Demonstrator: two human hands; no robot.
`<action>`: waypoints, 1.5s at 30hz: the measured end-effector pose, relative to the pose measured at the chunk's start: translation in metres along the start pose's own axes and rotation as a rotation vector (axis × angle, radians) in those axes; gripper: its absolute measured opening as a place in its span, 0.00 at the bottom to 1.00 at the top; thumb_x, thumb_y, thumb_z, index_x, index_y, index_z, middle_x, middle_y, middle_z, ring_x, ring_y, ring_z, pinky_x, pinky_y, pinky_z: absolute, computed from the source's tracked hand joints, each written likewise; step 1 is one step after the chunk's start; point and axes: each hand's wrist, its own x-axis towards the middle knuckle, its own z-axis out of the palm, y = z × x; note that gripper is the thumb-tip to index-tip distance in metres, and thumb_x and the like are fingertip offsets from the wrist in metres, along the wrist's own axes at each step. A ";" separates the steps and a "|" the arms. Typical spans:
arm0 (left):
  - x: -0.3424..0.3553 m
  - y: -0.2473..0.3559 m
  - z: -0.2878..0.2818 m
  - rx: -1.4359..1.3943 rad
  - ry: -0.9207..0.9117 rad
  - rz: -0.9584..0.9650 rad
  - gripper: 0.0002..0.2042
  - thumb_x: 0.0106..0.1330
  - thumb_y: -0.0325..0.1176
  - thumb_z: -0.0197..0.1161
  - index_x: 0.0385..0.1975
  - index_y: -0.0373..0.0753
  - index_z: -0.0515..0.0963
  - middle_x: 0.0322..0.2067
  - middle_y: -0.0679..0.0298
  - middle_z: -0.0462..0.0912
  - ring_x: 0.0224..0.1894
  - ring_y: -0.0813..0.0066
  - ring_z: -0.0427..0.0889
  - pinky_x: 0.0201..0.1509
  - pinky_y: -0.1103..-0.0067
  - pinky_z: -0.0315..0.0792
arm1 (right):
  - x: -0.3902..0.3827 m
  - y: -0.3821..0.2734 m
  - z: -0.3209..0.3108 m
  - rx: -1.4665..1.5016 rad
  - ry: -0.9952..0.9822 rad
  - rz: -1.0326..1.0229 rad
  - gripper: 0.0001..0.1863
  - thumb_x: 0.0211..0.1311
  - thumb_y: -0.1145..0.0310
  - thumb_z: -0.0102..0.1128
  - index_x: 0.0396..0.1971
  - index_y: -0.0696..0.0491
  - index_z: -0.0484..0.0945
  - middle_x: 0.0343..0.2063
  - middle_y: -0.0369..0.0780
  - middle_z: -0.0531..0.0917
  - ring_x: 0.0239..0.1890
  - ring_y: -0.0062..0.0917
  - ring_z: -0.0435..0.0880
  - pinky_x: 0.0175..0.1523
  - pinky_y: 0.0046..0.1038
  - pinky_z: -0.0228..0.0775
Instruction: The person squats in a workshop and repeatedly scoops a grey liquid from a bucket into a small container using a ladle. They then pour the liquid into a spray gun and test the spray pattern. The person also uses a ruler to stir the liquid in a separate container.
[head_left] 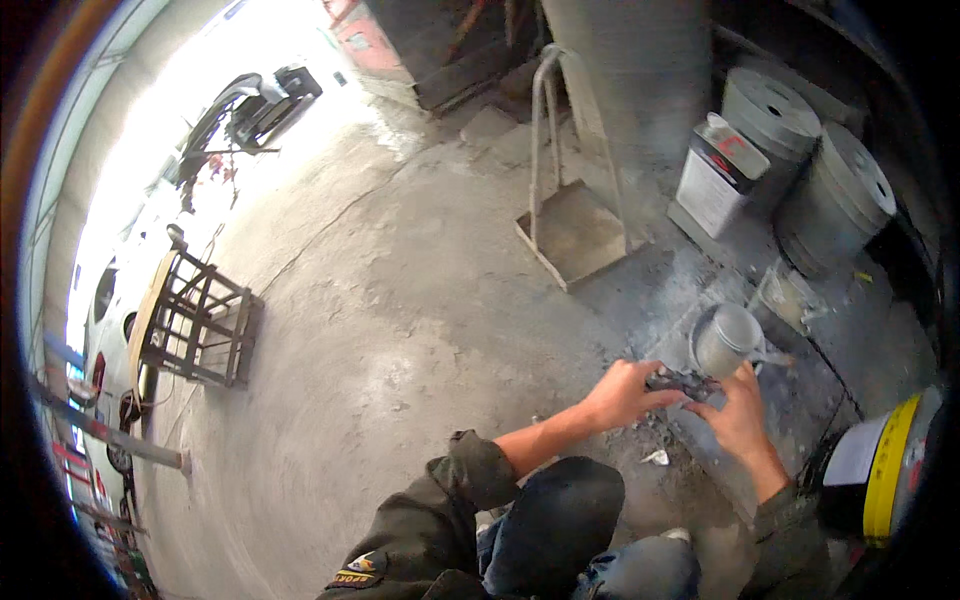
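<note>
My left hand (628, 396) and my right hand (738, 412) come together low over the floor, fingers curled and thumbs almost meeting. Between them is a dark grey, crumpled-looking piece (682, 382) whose kind I cannot make out; fingers of both hands close on its edges. Just beyond the fingers stands a grey, dust-coated can (728, 335) with a round top. Pale powder lies on the floor around it. A small white scrap (655, 457) rests on the ground below my hands.
A long-handled metal dustpan (575, 235) stands ahead. To the right are a rectangular tin (718, 180), grey drums (838, 205) and a yellow-banded bucket (885, 470). A slatted stand (200, 325) is at left, with a black car part (250, 110) farther off.
</note>
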 end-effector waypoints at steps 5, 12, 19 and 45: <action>-0.001 -0.010 0.005 0.159 0.092 0.113 0.22 0.58 0.46 0.68 0.38 0.30 0.76 0.13 0.54 0.77 0.16 0.67 0.80 0.23 0.73 0.74 | -0.006 0.043 0.022 0.726 -0.293 0.545 0.16 0.51 0.67 0.72 0.35 0.55 0.74 0.24 0.38 0.80 0.21 0.26 0.78 0.27 0.25 0.69; 0.002 -0.004 0.003 -0.025 -0.001 0.034 0.22 0.59 0.46 0.68 0.32 0.29 0.74 0.11 0.55 0.75 0.15 0.68 0.80 0.22 0.73 0.72 | -0.021 0.045 0.036 1.239 -0.032 0.742 0.17 0.66 0.54 0.56 0.39 0.54 0.72 0.20 0.37 0.79 0.17 0.20 0.75 0.21 0.22 0.65; 0.001 -0.019 0.006 -0.008 0.046 0.046 0.22 0.58 0.46 0.68 0.34 0.30 0.75 0.11 0.54 0.76 0.15 0.68 0.80 0.21 0.73 0.71 | -0.030 0.064 0.051 1.369 -0.212 0.807 0.18 0.66 0.55 0.55 0.48 0.52 0.69 0.31 0.38 0.80 0.27 0.22 0.78 0.26 0.21 0.68; -0.022 -0.060 0.009 -0.043 0.005 -0.050 0.19 0.60 0.45 0.67 0.41 0.35 0.78 0.23 0.53 0.82 0.20 0.72 0.78 0.28 0.72 0.74 | -0.032 0.034 0.079 1.229 -0.013 0.774 0.12 0.61 0.72 0.59 0.44 0.56 0.74 0.35 0.36 0.81 0.31 0.19 0.79 0.37 0.21 0.71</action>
